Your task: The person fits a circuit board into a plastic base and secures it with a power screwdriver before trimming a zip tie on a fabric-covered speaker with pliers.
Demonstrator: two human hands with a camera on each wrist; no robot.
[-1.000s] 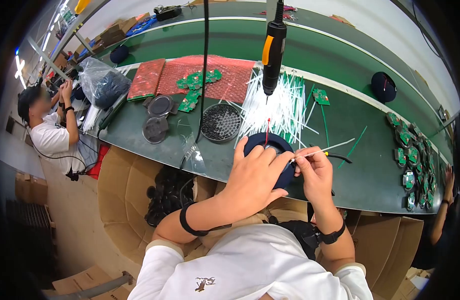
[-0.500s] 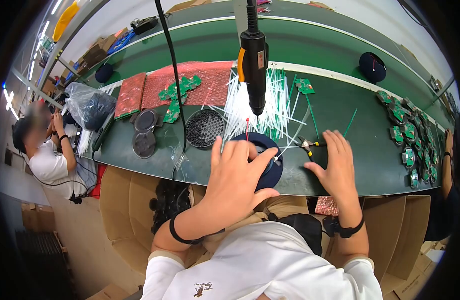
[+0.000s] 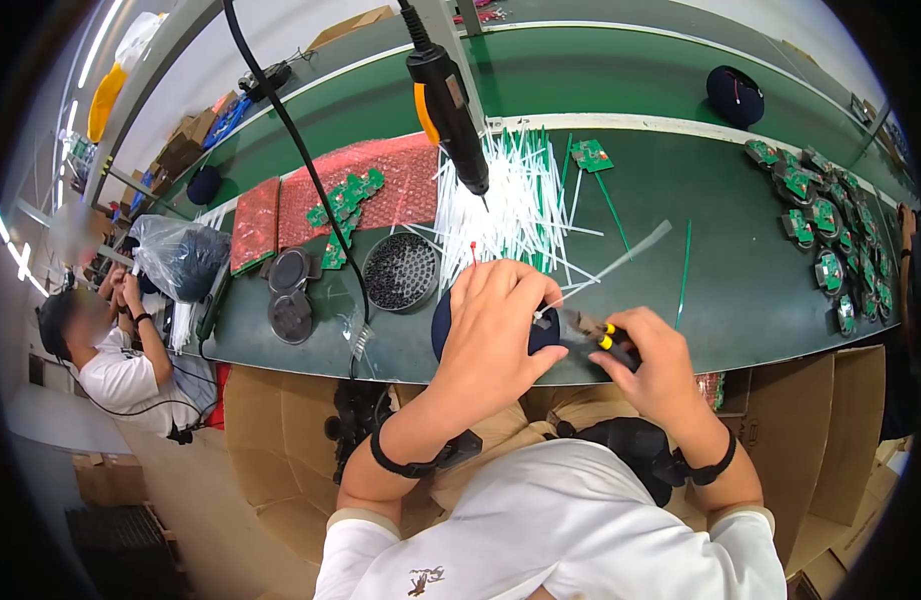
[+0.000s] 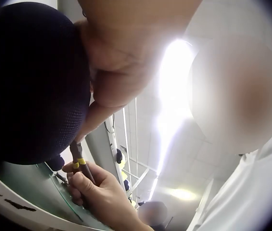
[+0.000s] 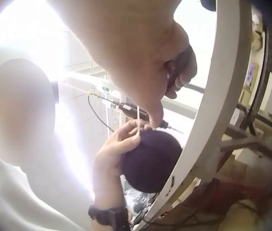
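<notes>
My left hand grips a dark blue, round, mesh-covered speaker housing from above, its fingers over the rim. Much of the housing is hidden under that hand in the head view. A white cable tie sticks out of the housing to the right, its loose tail over the bench. Close beside the housing, my right hand holds a pair of cutting pliers with yellow bands on the handles. The tips of the pliers point left, near the base of the tie and the left index finger.
An electric screwdriver hangs over a heap of white cable ties. Left of it stand a round tin of screws and dark discs. Several circuit-board assemblies lie on the right. The bench edge runs just below my hands.
My right hand let go of the cable tie, moved right to the pliers on the bench, picked them up and brought them back to the housing. The left hand stays on the housing.
</notes>
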